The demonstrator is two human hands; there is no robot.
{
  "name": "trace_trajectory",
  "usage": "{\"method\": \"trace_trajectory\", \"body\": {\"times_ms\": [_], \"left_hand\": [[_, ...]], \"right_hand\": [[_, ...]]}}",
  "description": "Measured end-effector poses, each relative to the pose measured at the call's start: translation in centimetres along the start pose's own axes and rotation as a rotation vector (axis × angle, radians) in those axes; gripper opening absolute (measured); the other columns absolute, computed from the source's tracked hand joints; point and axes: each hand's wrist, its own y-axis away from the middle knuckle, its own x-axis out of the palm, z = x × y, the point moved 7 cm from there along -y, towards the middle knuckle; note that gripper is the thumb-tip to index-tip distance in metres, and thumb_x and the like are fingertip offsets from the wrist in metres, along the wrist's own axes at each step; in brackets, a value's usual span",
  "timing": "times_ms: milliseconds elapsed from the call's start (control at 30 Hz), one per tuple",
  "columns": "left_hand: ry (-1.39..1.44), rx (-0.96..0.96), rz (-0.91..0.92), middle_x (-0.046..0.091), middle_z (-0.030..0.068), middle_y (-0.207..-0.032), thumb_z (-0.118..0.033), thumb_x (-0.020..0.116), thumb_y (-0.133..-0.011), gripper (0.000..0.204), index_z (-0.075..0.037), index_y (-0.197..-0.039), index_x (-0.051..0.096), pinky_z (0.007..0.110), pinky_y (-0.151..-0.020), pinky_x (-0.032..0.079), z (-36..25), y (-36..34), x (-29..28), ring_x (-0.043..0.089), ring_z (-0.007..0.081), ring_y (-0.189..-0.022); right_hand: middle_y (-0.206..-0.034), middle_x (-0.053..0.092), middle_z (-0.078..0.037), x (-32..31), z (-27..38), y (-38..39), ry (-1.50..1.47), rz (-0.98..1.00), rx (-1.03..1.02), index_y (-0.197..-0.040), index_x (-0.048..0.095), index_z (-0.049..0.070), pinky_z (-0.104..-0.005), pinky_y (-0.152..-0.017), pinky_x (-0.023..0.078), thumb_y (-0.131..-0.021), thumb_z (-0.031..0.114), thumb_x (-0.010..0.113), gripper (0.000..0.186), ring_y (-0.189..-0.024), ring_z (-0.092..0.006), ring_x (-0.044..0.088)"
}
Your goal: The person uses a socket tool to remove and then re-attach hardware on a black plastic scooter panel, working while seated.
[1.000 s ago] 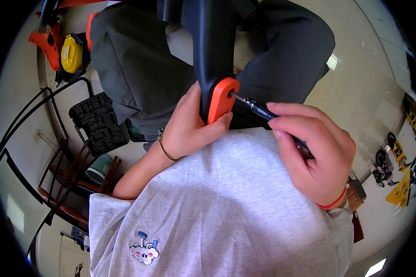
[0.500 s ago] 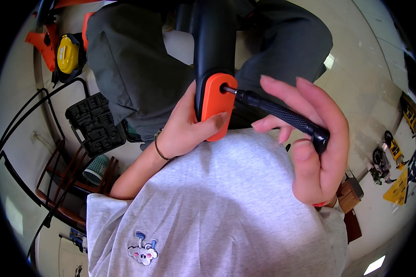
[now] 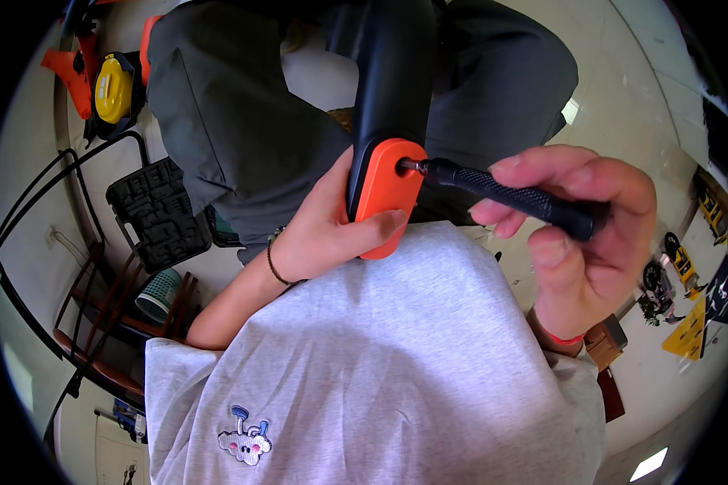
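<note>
My left hand (image 3: 323,230) is wrapped around the lower end of a thick black tube (image 3: 396,89), its thumb pressed on an orange rounded cover (image 3: 386,190) there. At the upper part of that cover is a round hole, and the metal tip of a black screwdriver (image 3: 505,192) sits in it. The knurled handle slants down to the right, away from the cover. Around its butt end curl the fingers and thumb of my right hand (image 3: 586,271). The screw, if any, inside the hole is hidden.
Left of my knee lies an open black tool case (image 3: 158,214), with a yellow-and-black object (image 3: 115,89) beyond it. A teal basket (image 3: 160,293) stands by a wooden chair. Several yellow and black vehicles (image 3: 682,263) are far right. My legs flank the tube.
The tube and orange cover have shifted slightly right and tilted. My right hand has moved right, and its fingers have closed further around the screwdriver handle, which lies flatter.
</note>
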Motion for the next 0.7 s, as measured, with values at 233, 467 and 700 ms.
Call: {"method": "trace_trajectory", "body": {"times_ms": [233,467,700], "left_hand": [[0.016,-0.010,-0.071,0.055,0.0048,-0.098,-0.012,0.063,-0.077,0.054,0.000,-0.124,0.040,0.026,-0.080,0.045,0.3,0.1,0.4,0.053,0.0103,-0.086],[0.076,0.051,-0.094,0.054,0.0058,-0.103,-0.011,0.064,-0.078,0.055,0.000,-0.126,0.039,0.027,-0.083,0.045,0.1,0.0,0.5,0.053,0.0114,-0.091],[0.050,-0.023,-0.096,0.053,0.0063,-0.107,-0.011,0.063,-0.078,0.056,0.000,-0.127,0.038,0.027,-0.085,0.044,0.7,0.3,0.1,0.052,0.0118,-0.095]], "right_hand": [[-0.090,0.063,-0.019,1.0,-1.0,1.0,-0.150,-0.192,-0.030,-0.117,0.041,0.000,-0.0225,-0.059,0.047,-0.073,0.028,0.079,0.065,-0.071,-0.0168,0.060],[-0.076,0.064,-0.014,0.9,-1.2,0.9,-0.026,-0.195,-0.150,-0.128,0.034,-0.009,-0.0196,-0.054,0.038,-0.083,0.037,0.068,0.073,-0.064,-0.0117,0.052],[-0.077,0.061,-0.008,1.0,-1.4,-0.3,0.009,-0.155,0.023,-0.134,0.026,-0.015,-0.0186,-0.053,0.036,-0.084,0.039,0.066,0.084,-0.064,-0.0077,0.050]]}}
